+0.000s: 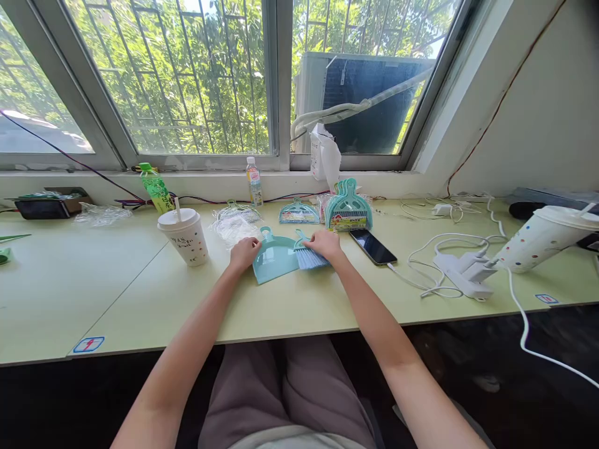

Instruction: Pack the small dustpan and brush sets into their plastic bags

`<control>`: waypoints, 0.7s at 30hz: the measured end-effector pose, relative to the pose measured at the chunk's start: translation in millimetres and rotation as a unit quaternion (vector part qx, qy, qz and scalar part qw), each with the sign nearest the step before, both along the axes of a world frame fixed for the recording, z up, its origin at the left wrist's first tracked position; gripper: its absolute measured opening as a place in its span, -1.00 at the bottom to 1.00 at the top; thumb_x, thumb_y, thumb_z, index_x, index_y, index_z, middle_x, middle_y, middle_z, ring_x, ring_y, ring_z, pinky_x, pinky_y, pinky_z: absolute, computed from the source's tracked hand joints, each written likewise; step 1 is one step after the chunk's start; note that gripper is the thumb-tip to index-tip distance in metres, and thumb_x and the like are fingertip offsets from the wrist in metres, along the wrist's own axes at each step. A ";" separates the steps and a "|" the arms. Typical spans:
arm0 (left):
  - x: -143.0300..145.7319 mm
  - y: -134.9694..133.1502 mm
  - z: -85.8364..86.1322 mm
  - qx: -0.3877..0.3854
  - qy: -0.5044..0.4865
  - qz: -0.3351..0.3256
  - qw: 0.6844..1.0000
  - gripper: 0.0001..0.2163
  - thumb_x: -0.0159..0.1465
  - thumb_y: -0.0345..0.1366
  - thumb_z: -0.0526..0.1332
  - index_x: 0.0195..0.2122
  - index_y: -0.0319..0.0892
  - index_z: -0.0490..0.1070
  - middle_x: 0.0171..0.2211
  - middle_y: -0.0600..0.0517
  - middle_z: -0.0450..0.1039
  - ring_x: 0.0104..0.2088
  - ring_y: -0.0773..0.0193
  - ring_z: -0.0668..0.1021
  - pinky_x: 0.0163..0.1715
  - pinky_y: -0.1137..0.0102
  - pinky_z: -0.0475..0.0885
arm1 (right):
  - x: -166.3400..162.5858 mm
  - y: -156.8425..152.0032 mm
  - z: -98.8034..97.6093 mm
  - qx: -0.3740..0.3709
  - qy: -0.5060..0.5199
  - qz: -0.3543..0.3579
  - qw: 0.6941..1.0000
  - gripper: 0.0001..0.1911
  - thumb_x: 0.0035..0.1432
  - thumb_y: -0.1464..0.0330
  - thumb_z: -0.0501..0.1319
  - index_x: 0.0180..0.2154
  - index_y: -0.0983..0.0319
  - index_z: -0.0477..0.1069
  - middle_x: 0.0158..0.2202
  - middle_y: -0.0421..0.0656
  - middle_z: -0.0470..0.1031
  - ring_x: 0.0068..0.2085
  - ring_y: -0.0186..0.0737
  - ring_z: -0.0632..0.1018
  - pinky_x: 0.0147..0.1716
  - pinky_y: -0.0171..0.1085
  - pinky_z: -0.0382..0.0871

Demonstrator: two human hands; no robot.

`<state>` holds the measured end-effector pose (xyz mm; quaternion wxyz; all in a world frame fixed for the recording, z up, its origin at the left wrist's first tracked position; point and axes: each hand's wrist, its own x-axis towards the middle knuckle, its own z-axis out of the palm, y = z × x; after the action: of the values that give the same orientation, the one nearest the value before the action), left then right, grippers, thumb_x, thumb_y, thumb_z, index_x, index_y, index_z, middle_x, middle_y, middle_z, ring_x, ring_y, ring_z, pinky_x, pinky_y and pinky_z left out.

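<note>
Left hand point(244, 252) pinching the pan point(275, 260) at its edge | right hand point(326, 242) gripping the brush point(311, 257) | best hold pan steady, brush uncrushed

Workroom, long table point(281, 318), stacked dustpans point(349, 202), power strip point(461, 277)

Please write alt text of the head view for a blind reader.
A person's left hand touches a teal dustpan on a pale table, and the right hand holds a brush at its right side. A phone lies farther right.
</note>
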<state>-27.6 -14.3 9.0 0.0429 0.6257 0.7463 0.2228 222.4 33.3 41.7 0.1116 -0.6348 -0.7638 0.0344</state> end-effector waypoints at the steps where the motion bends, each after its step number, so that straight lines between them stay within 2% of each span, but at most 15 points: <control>1: -0.2 0.1 -0.3 -0.001 0.001 -0.002 1.000 -0.68 0.26 -0.16 0.01 -0.21 -0.13 0.53 -0.14 -0.09 0.55 -0.14 0.07 0.51 -0.33 0.36 0.29 | -1.4 0.5 -2.0 -0.002 -0.006 0.002 1.000 -0.59 0.07 0.05 0.19 -0.28 0.22 0.60 -0.23 0.02 0.58 -0.17 -0.03 0.56 -0.26 -0.24 0.29; 6: -2.0 3.9 -6.3 0.025 -0.068 -0.019 0.997 -0.79 0.20 -0.21 0.11 -0.32 -0.13 0.51 -0.22 -0.08 0.55 -0.18 0.08 0.51 -0.30 0.37 0.29 | -0.5 1.3 -3.3 0.001 0.023 0.008 1.000 -0.64 0.05 0.08 0.22 -0.31 0.21 0.59 -0.24 -0.02 0.59 -0.14 -0.05 0.54 -0.26 -0.25 0.28; 9: 3.9 6.9 -9.8 0.084 -0.188 -0.038 0.978 -0.85 0.15 -0.20 0.17 -0.43 -0.13 0.46 -0.34 -0.06 0.52 -0.23 0.09 0.49 -0.29 0.36 0.29 | -7.3 -6.6 0.2 0.033 0.089 0.021 0.995 -0.67 0.06 0.08 0.24 -0.32 0.18 0.58 -0.26 -0.07 0.60 -0.16 -0.09 0.54 -0.28 -0.27 0.26; 11: 12.9 6.6 -10.0 0.099 -0.296 -0.060 0.948 -0.82 0.15 -0.14 0.17 -0.44 -0.14 0.41 -0.39 -0.02 0.49 -0.28 0.13 0.49 -0.30 0.36 0.30 | -17.7 -16.3 1.6 0.065 0.123 0.035 0.990 -0.67 0.08 0.05 0.24 -0.33 0.17 0.56 -0.29 -0.09 0.60 -0.20 -0.11 0.55 -0.30 -0.28 0.26; 13: 24.2 3.2 -8.8 0.078 -0.399 -0.090 0.909 -0.76 0.16 -0.07 0.16 -0.39 -0.15 0.37 -0.40 0.01 0.47 -0.32 0.18 0.49 -0.32 0.37 0.32 | -30.2 -27.3 0.9 0.087 0.132 0.057 0.986 -0.63 0.11 0.02 0.22 -0.35 0.17 0.55 -0.33 -0.08 0.59 -0.24 -0.11 0.55 -0.31 -0.27 0.26; 15: 34.7 -3.0 -6.8 0.052 -0.462 -0.120 0.877 -0.70 0.12 -0.02 0.22 -0.29 -0.15 0.36 -0.39 0.03 0.47 -0.33 0.21 0.50 -0.31 0.37 0.35 | -41.0 -36.6 -1.5 0.096 0.126 0.079 0.984 -0.59 0.14 -0.01 0.19 -0.38 0.18 0.55 -0.36 -0.05 0.58 -0.27 -0.11 0.55 -0.32 -0.27 0.25; 18: 43.8 -12.9 -2.6 0.053 -0.481 -0.146 0.863 -0.57 0.02 -0.04 0.34 -0.15 -0.15 0.37 -0.31 0.01 0.49 -0.29 0.20 0.52 -0.26 0.36 0.37 | -46.9 -42.6 -4.1 0.107 0.128 0.106 0.980 -0.58 0.18 0.00 0.16 -0.40 0.19 0.53 -0.38 -0.04 0.56 -0.28 -0.12 0.54 -0.32 -0.27 0.24; 21: 45.3 -18.9 3.0 0.067 -0.486 -0.170 0.854 -0.55 0.03 -0.01 0.33 -0.12 -0.17 0.43 -0.21 -0.04 0.52 -0.20 0.15 0.53 -0.19 0.33 0.38 | -39.6 -37.8 -2.0 0.134 0.177 0.118 0.968 -0.65 0.22 0.07 0.16 -0.33 0.18 0.52 -0.37 -0.09 0.55 -0.26 -0.15 0.53 -0.28 -0.28 0.25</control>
<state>17.8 -33.1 11.9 0.3955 0.5562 0.4952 0.5375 182.8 -4.5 39.7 0.3242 -0.5030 -0.7992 0.0564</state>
